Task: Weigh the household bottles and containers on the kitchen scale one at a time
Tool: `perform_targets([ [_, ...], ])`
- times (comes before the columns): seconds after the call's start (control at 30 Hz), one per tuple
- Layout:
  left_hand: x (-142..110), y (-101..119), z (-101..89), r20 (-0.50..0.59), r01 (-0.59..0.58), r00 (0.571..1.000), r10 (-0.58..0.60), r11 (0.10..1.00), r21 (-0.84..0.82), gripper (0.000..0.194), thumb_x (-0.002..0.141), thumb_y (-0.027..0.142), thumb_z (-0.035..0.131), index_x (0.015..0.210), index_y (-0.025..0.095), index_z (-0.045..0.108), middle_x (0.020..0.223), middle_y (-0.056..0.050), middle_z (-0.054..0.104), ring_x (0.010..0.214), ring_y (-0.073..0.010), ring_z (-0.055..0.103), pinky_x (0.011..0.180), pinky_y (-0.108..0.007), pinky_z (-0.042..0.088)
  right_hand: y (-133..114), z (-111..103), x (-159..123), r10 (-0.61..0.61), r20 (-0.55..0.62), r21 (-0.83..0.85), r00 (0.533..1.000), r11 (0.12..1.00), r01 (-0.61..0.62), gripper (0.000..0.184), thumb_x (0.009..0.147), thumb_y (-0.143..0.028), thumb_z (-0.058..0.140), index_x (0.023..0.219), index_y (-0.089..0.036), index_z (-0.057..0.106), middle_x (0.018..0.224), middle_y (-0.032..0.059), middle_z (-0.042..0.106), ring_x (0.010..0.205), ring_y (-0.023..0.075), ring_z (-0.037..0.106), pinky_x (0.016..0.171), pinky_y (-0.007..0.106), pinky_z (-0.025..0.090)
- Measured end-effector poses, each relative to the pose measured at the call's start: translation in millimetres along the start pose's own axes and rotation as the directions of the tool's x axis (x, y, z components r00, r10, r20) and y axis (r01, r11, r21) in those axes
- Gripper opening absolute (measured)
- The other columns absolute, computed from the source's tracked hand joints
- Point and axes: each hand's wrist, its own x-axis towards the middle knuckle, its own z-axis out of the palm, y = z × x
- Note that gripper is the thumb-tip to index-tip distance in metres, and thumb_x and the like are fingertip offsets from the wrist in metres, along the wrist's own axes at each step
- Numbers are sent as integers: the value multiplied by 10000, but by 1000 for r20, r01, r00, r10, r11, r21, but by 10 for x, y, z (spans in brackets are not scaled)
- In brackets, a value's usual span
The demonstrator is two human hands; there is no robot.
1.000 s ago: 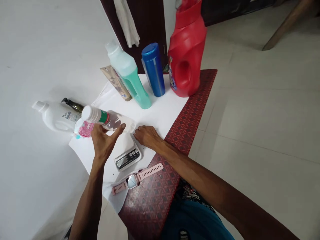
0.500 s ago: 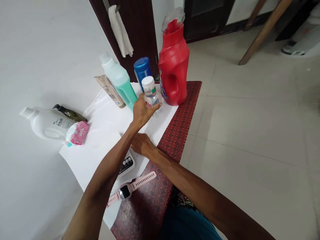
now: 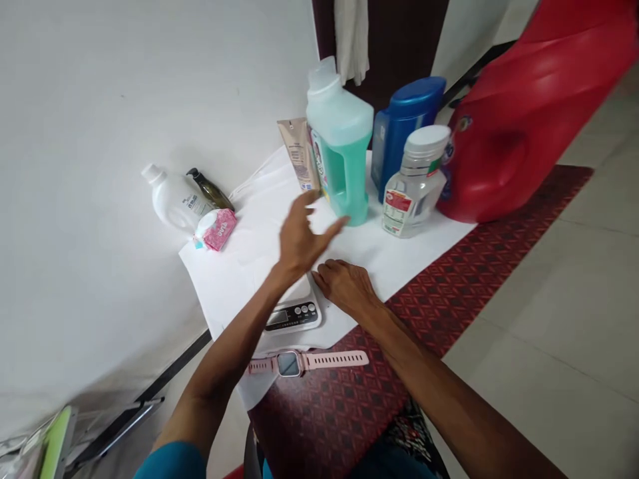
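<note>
My left hand point(image 3: 304, 233) hovers above the white sheet point(image 3: 349, 246), fingers spread and holding nothing. It is a little left of the clear bottle with a white cap point(image 3: 414, 181), which stands upright on the sheet. My right hand point(image 3: 344, 286) rests flat on the sheet beside the small white scale point(image 3: 292, 309). Behind stand a teal jug point(image 3: 342, 143), a blue bottle point(image 3: 399, 130), a large red jug point(image 3: 529, 110) and a beige tube point(image 3: 298, 154). A pink watch point(image 3: 299, 362) lies near the front edge.
A white bottle point(image 3: 172, 199), a dark pump bottle point(image 3: 210, 189) and a pink packet point(image 3: 215, 229) lie on the floor at the left. The sheet lies on a red patterned mat point(image 3: 449, 313). A cloth point(image 3: 352, 36) hangs on a dark door behind.
My left hand carried the clear bottle from above the scale to beside the blue bottle, stood it upright, let go and drew back left. The camera view shifted.
</note>
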Motion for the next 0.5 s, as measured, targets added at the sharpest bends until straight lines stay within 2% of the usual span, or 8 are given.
perform_targets([
  [0.07, -62, -396, -543, -185, 91, 981, -62, 984, 150, 707, 875, 485, 854, 1432, 240, 495, 1497, -186, 594, 1285, -328, 642, 1048, -506, 573, -12, -3, -36, -13, -3, -27, 1000, 1000, 13, 408, 1109, -259, 428, 1051, -149, 817, 1057, 148, 816, 1023, 252, 762, 704, 315, 435],
  [0.1, -74, -610, -810, -276, 181, 955, -112, 954, 238, 717, 859, 418, 867, 1433, 212, 490, 1506, -203, 569, 1364, -348, 588, 1135, -530, 519, -17, -2, -45, -11, 3, -38, 1000, 999, 11, 412, 1113, -261, 423, 1047, -150, 814, 1053, 142, 812, 1020, 248, 758, 688, 317, 412],
  [0.17, -83, -1022, -1273, -442, 425, 860, -253, 834, 351, 811, 802, 319, 897, 1459, 146, 455, 1552, -260, 487, 1490, -397, 466, 1253, -567, 395, -23, 6, -46, -3, -1, -60, 1000, 998, 3, 414, 1119, -266, 419, 1044, -154, 810, 1035, 133, 806, 1008, 241, 751, 661, 320, 369],
  [0.23, -105, -1362, -1602, -515, 623, 754, -408, 691, 366, 880, 756, 296, 914, 1469, 125, 426, 1589, -296, 414, 1545, -455, 382, 1278, -615, 329, -23, 23, -34, 6, -10, -76, 1000, 997, -6, 424, 1126, -274, 410, 1035, -155, 807, 1013, 129, 801, 994, 239, 743, 643, 327, 335],
  [0.3, -147, -1608, -1786, -516, 689, 706, -485, 639, 342, 896, 694, 271, 941, 1422, 105, 445, 1536, -326, 436, 1524, -520, 389, 1253, -679, 318, -18, 41, -22, 10, -20, -83, 1000, 996, -11, 426, 1129, -285, 412, 1022, -157, 804, 996, 127, 796, 974, 236, 733, 638, 332, 319],
  [0.37, -189, -1772, -1857, -499, 705, 692, -522, 638, 310, 881, 650, 259, 961, 1363, 104, 469, 1473, -319, 471, 1468, -537, 450, 1217, -695, 355, -11, 54, -18, 13, -25, -85, 1000, 996, -15, 419, 1129, -290, 423, 1007, -159, 802, 986, 124, 794, 956, 229, 726, 641, 333, 315],
  [0.5, -210, -1946, -1840, -494, 704, 688, -532, 652, 280, 822, 683, 349, 961, 1308, 143, 468, 1426, -236, 494, 1418, -448, 513, 1200, -613, 418, -4, 58, -20, 14, -31, -80, 999, 997, -17, 410, 1129, -301, 435, 993, -163, 796, 977, 116, 795, 931, 218, 719, 647, 332, 302],
])
